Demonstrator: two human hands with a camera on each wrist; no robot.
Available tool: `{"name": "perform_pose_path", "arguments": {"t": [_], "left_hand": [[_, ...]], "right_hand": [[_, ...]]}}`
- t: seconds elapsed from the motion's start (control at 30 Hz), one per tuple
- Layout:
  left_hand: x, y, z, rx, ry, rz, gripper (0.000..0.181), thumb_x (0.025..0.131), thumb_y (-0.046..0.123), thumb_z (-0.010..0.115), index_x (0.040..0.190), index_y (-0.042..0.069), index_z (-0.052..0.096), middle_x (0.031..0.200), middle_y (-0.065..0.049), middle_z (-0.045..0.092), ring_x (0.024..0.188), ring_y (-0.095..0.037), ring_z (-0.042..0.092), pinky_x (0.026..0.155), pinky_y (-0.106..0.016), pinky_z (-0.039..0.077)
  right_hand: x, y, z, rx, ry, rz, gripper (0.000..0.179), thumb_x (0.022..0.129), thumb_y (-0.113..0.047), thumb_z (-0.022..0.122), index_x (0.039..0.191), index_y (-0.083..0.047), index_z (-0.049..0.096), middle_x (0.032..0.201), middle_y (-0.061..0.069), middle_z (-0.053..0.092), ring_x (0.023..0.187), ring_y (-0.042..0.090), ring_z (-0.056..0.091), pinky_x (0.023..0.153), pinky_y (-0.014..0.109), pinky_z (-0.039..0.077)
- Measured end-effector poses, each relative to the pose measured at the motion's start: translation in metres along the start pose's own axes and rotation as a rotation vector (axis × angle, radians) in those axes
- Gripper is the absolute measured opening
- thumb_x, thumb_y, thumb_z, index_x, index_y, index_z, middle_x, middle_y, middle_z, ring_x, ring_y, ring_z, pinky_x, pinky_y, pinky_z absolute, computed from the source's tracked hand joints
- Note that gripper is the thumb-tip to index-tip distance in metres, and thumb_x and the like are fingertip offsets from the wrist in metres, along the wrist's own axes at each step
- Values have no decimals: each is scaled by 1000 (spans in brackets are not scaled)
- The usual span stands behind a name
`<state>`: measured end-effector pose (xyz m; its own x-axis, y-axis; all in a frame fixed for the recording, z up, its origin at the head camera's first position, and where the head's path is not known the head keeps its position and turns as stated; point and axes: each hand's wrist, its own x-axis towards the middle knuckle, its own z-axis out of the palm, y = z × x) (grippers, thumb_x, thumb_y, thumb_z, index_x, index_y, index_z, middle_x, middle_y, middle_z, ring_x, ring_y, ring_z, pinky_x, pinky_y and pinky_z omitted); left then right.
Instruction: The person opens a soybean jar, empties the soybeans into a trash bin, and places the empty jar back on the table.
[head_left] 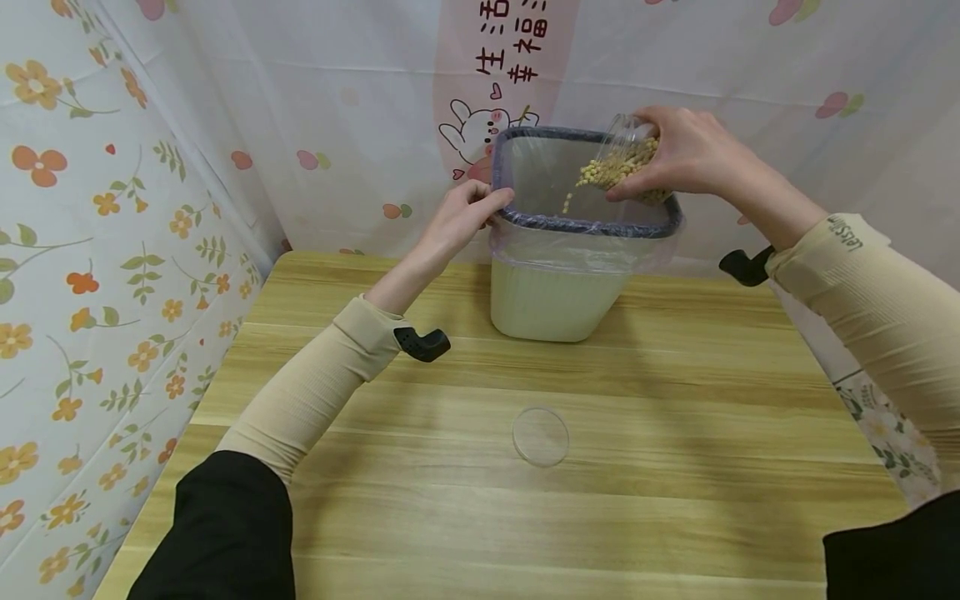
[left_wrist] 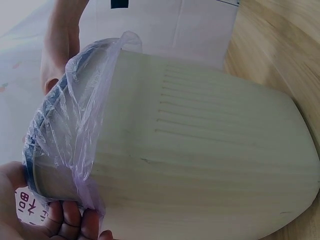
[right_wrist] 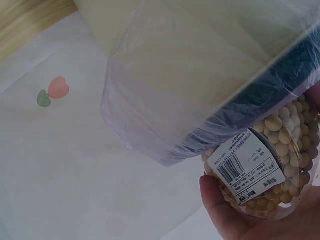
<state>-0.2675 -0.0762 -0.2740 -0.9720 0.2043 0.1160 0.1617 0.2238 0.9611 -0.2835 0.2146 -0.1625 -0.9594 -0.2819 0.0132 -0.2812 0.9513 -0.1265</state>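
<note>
My right hand (head_left: 690, 154) grips a clear plastic jar (head_left: 618, 137) of soybeans (head_left: 630, 162), tilted on its side over the bin's mouth. A few beans are falling from the jar's opening into the bin. A label with a barcode (right_wrist: 247, 167) shows on the jar's base in the right wrist view. The pale green trash bin (head_left: 551, 296) is lined with a thin, purplish plastic bag (left_wrist: 75, 110), folded over its dark blue rim (head_left: 585, 225). My left hand (head_left: 468, 208) pinches the bin's left rim through the bag, fingers outside, as the left wrist view also shows.
A clear round lid (head_left: 541, 437) lies flat on the wooden table (head_left: 450, 500) in front of the bin. Behind the table hangs a printed cloth (head_left: 337, 100), and a floral cloth (head_left: 112, 250) hangs along the left side.
</note>
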Motion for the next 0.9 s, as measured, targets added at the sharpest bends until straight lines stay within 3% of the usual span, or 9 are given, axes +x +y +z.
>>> {"name": "perform_pose_path", "arguments": {"t": [0.57, 0.9], "left_hand": [[-1, 0, 0, 15, -4, 3, 27, 101, 37, 61, 103, 10, 61, 101, 2, 62, 94, -14, 62, 90, -24, 49], [-1, -1, 0, -10, -5, -1, 28, 102, 37, 61, 107, 9, 61, 97, 3, 61, 94, -14, 62, 98, -28, 51]], "right_hand": [[0, -3, -3, -12, -34, -14, 118, 81, -56, 82, 164, -3, 17, 144, 33, 49, 122, 50, 53, 99, 66, 46], [0, -6, -6, -33, -53, -31, 118, 80, -58, 82, 164, -5, 18, 147, 33, 49, 127, 50, 51, 102, 68, 44]]}}
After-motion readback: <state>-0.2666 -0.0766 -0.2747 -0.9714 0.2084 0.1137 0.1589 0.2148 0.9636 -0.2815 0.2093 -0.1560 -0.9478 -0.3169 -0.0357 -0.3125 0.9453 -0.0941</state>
